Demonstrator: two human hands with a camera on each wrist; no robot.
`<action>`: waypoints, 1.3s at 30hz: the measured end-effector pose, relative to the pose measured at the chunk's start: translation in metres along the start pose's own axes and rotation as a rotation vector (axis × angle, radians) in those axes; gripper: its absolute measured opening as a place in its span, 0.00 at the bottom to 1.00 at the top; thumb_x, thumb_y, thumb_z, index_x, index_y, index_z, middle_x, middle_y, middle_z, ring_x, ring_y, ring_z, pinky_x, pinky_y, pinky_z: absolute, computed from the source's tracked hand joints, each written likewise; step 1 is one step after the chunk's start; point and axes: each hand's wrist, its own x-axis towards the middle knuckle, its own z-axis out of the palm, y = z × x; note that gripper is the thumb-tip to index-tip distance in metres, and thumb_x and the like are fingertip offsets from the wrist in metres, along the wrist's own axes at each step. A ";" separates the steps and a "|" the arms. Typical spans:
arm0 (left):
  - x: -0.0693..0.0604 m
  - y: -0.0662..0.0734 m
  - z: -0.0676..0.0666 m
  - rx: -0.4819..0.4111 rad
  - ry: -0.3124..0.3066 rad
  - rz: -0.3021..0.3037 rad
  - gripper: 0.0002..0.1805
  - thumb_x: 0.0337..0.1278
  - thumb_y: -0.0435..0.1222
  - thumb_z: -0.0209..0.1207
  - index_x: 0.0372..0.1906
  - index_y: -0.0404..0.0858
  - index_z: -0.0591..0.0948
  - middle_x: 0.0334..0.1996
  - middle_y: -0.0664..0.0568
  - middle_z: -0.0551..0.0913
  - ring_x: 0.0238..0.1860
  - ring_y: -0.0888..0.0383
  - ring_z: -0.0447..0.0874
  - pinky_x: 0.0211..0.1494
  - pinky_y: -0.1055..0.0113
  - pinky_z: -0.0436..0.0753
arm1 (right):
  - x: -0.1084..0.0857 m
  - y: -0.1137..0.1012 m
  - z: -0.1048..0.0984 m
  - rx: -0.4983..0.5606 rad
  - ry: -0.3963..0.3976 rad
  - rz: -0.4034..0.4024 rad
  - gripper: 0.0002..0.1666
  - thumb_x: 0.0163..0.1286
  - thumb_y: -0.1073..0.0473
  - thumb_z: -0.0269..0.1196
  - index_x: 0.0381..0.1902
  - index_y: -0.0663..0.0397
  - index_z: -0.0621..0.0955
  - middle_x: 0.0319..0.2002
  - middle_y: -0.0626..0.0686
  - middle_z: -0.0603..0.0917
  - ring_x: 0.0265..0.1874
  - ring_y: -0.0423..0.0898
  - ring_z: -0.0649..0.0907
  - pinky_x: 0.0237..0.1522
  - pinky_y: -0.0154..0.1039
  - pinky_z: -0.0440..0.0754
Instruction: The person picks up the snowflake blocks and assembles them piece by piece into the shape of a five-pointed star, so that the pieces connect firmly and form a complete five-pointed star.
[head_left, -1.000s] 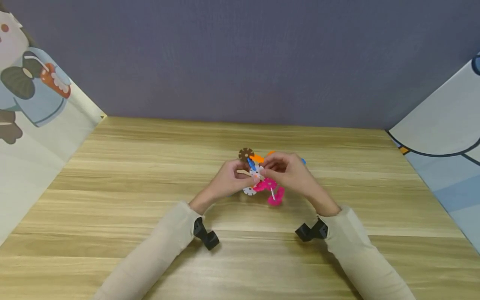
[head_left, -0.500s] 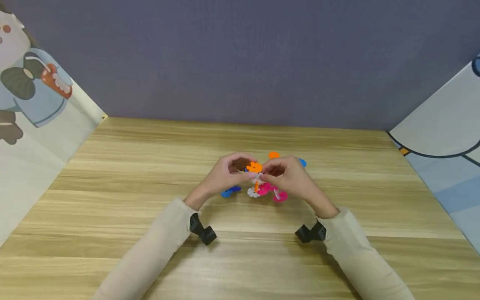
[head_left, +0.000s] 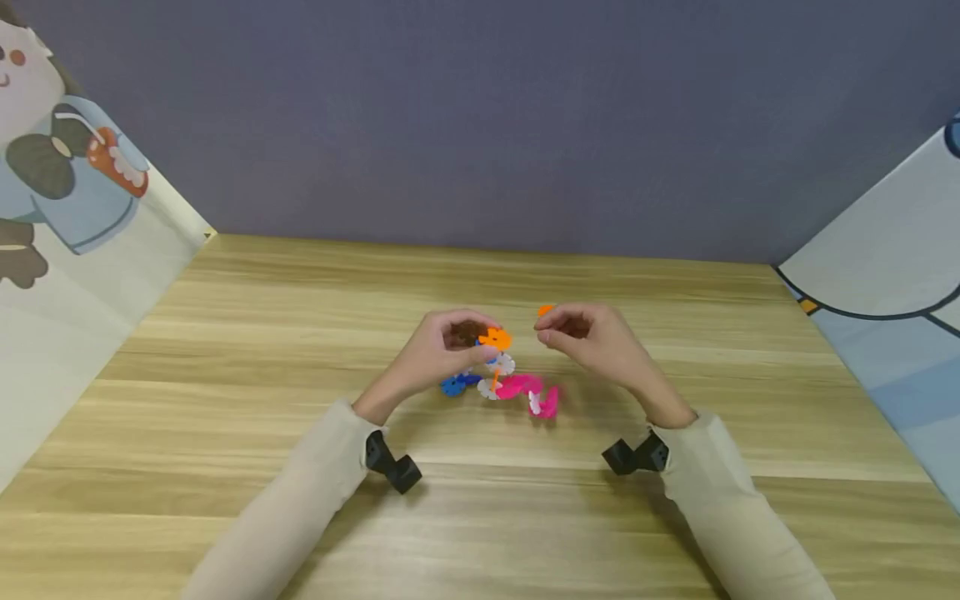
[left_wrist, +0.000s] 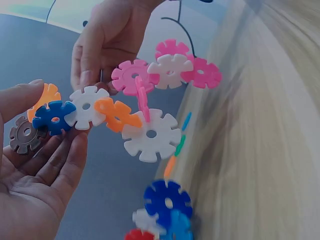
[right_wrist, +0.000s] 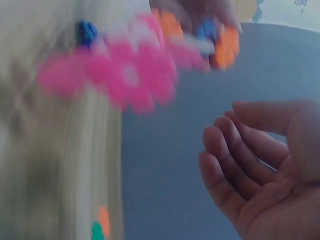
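Observation:
My left hand (head_left: 435, 354) pinches one end of a chain of interlocking notched plastic discs, with thumb and fingers around a brown disc (left_wrist: 27, 134), a blue disc (left_wrist: 55, 118) and an orange disc (head_left: 495, 338). From there the chain runs through a white disc (left_wrist: 86, 106), a second orange disc (left_wrist: 117, 117), a larger-looking white disc (left_wrist: 151, 135) and several pink discs (head_left: 521, 385). To the right of the chain, my right hand (head_left: 592, 337) holds nothing; its fingers bend loosely, apart from the discs, as the right wrist view shows.
A blue joined pair of discs (head_left: 457, 385) lies on the wooden table (head_left: 300, 333) by my left hand. White and red discs (left_wrist: 139, 235) sit near it. Beyond my right hand is a loose orange disc (head_left: 545, 310); a green disc (left_wrist: 180, 145) is also there. A grey panel (head_left: 480, 125) stands behind.
My right hand has let go of the chain and drawn away to the right. My left hand has shifted slightly left with the chain, which has turned, uncovering the blue pair.

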 end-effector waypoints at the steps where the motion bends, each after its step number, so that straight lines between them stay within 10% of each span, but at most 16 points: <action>1: -0.002 0.000 -0.001 0.000 -0.002 0.000 0.36 0.48 0.60 0.63 0.51 0.32 0.80 0.46 0.41 0.83 0.42 0.58 0.81 0.45 0.68 0.82 | 0.000 0.002 -0.004 -0.012 0.011 0.009 0.10 0.66 0.60 0.63 0.42 0.59 0.83 0.36 0.58 0.86 0.30 0.41 0.82 0.33 0.31 0.80; 12: -0.021 -0.004 -0.011 0.034 0.047 -0.036 0.23 0.55 0.40 0.65 0.52 0.30 0.79 0.47 0.38 0.82 0.44 0.59 0.81 0.49 0.69 0.82 | 0.016 0.030 -0.027 -0.187 0.097 0.013 0.10 0.65 0.66 0.62 0.43 0.64 0.83 0.35 0.60 0.85 0.33 0.49 0.83 0.37 0.34 0.80; 25: -0.030 -0.010 -0.008 0.013 0.155 -0.107 0.19 0.54 0.31 0.65 0.51 0.32 0.80 0.46 0.40 0.83 0.41 0.61 0.81 0.46 0.70 0.82 | 0.035 0.061 -0.013 -0.227 -0.111 0.154 0.22 0.63 0.65 0.62 0.53 0.74 0.76 0.40 0.64 0.81 0.40 0.56 0.80 0.42 0.45 0.80; 39: -0.029 -0.013 -0.004 -0.016 0.134 -0.114 0.21 0.54 0.37 0.66 0.52 0.31 0.79 0.45 0.38 0.83 0.39 0.62 0.82 0.44 0.71 0.82 | 0.039 0.070 -0.005 -0.323 -0.136 0.282 0.20 0.62 0.64 0.63 0.50 0.70 0.76 0.39 0.63 0.79 0.39 0.54 0.78 0.43 0.45 0.79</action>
